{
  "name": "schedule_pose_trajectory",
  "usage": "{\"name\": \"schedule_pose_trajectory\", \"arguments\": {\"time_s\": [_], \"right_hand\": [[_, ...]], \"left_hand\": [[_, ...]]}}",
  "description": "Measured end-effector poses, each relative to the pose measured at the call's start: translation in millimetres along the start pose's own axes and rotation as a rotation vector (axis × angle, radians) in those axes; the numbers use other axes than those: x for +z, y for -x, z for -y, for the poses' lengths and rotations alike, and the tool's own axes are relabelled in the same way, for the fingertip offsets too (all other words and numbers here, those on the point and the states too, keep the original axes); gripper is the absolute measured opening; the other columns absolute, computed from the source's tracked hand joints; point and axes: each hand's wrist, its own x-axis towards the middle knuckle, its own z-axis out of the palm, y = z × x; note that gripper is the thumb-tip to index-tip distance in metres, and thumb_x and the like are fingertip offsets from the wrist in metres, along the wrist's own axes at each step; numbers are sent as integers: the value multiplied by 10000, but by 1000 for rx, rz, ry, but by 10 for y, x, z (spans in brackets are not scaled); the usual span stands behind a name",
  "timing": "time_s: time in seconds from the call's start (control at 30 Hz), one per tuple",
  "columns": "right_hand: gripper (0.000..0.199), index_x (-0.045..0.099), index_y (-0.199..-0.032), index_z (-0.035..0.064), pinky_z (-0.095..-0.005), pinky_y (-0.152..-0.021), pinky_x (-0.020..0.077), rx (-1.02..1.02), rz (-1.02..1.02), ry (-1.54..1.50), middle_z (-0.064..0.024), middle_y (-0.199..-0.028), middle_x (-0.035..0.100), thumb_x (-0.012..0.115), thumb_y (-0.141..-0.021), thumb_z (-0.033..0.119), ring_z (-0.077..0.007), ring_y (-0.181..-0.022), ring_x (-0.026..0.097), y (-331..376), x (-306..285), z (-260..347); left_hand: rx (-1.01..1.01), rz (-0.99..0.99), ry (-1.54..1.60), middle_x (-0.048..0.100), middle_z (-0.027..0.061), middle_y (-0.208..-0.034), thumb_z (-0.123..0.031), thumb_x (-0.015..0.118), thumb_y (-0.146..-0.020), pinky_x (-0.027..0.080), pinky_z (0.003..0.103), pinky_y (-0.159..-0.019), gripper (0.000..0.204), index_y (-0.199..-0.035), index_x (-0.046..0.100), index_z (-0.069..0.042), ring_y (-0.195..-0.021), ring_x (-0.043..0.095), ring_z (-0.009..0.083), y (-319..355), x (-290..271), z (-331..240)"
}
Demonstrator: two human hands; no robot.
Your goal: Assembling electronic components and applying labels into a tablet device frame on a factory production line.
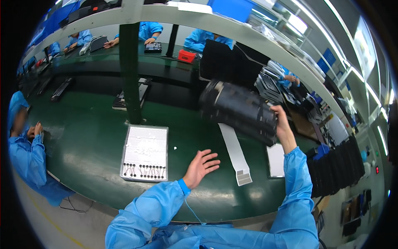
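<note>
My right hand grips the right end of a black panel-like device part, held tilted above the green table. Motion blurs the part, and its exact kind is not clear. My left hand is open with fingers spread and nothing in it, a blue band at its wrist. Between the hands, a long white strip with a small printed grid at its near end lies on the table; the raised part hangs over its far end. Left of my left hand sits a clear-rimmed tray with a white bed and a row of small black wired pieces.
A white sheet lies by my right forearm. Stacked black panels stand at the right. A green post and overhead shelf cross ahead. A co-worker sits at left; a red bin is farther back.
</note>
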Motion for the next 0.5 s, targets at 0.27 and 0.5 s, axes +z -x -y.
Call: {"name": "schedule_pose_trajectory", "arguments": {"time_s": [0.27, 0.5], "right_hand": [[520, 567, -1203, 6, -281, -833, 515, 134, 339, 410, -80, -1016, 610, 722, -724, 138, -147, -927, 605, 449, 210, -560], [531, 531, -1159, 91, -240, -706, 457, 340, 636, 777, -31, -1026, 571, 820, -753, 276, -82, -883, 547, 176, 713, -575]], "left_hand": [[-224, 214, -45, 379, 124, -1550, -811, 289, -891, 314, 458, -1166, 980, -1563, 243, -99, -1417, 377, 287, 225, 112, -337], [-404, 237, -329, 546, 150, -1385, -397, 651, -934, 500, 366, -1004, 716, -1471, 374, -12, -1202, 593, 217, 210, -92, -288]]}}
